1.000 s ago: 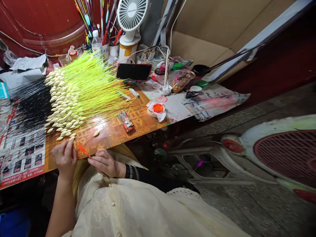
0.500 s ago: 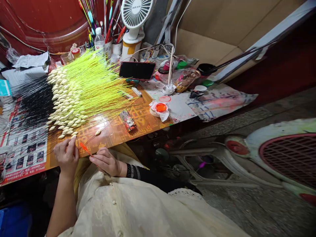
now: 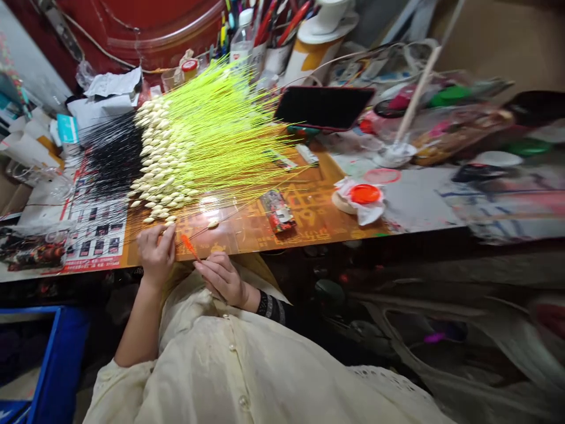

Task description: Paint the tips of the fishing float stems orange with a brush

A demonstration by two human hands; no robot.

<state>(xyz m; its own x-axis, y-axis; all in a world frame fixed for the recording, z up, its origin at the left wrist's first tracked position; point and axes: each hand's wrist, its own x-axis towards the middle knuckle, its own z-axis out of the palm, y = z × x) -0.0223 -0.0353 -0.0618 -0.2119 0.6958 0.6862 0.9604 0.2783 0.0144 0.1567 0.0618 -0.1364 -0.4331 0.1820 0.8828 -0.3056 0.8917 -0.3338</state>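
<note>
My left hand (image 3: 156, 253) rests at the table's front edge, fingers curled on a thin float stem beside the heap of white floats with neon yellow stems (image 3: 194, 141). My right hand (image 3: 223, 280) pinches an orange-tipped brush (image 3: 189, 246) whose tip touches the stem between both hands. One single white float (image 3: 213, 224) lies apart just above the hands. Black stems (image 3: 112, 156) fan out to the left of the heap.
An orange paint pot on tissue (image 3: 364, 195) stands right of the hands, with a lighter-like object (image 3: 278, 212) nearer. A black phone (image 3: 324, 107), cups of brushes (image 3: 265, 35), bottles and paint lids crowd the back. A blue crate (image 3: 53, 365) sits lower left.
The view has swung left and down, so the table fills more of the frame and the floor fan at right has left it. Both hands keep the same pose at the table edge.
</note>
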